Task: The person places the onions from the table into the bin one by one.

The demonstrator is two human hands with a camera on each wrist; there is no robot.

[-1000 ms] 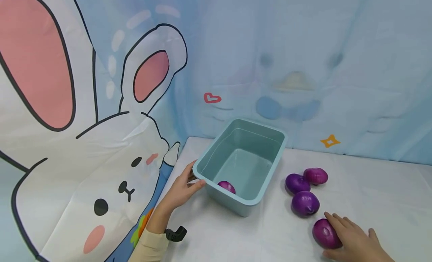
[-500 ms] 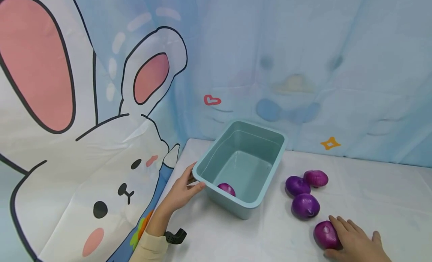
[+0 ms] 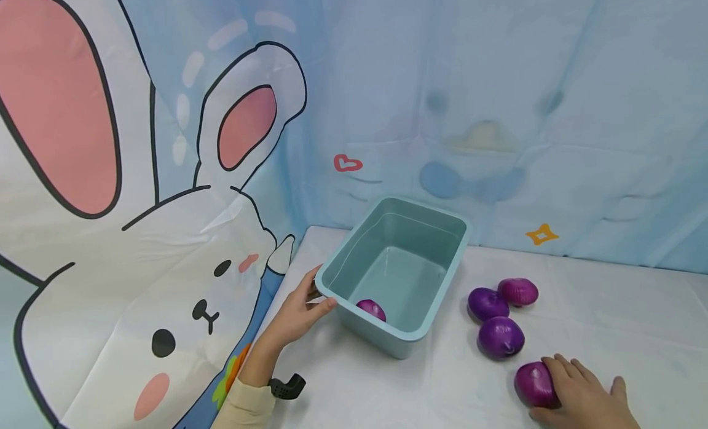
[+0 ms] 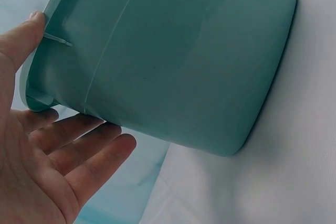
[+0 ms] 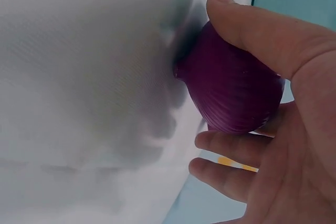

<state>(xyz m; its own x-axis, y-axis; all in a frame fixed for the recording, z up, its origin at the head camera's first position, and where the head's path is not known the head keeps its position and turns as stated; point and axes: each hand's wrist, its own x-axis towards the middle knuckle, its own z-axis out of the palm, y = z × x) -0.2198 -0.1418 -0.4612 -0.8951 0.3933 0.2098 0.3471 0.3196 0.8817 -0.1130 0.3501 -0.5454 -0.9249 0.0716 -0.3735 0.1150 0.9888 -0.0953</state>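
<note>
My left hand holds the near-left corner of a teal plastic bin, thumb at the rim and fingers along the outer wall, as the left wrist view shows with the bin's side. Inside the bin lies one purple onion. At the lower right, my right hand holds another purple onion at the white tabletop. The right wrist view has this onion between thumb and fingers, part of it covered by the thumb.
Three more purple onions, a dark one, a reddish one and a nearer one, sit close together right of the bin. A blue printed curtain hangs behind the white table, and a rabbit print fills the left side.
The right hand has shifted slightly to the right, and the onion with it moved a little the same way. The left hand and the bin stay in place.
</note>
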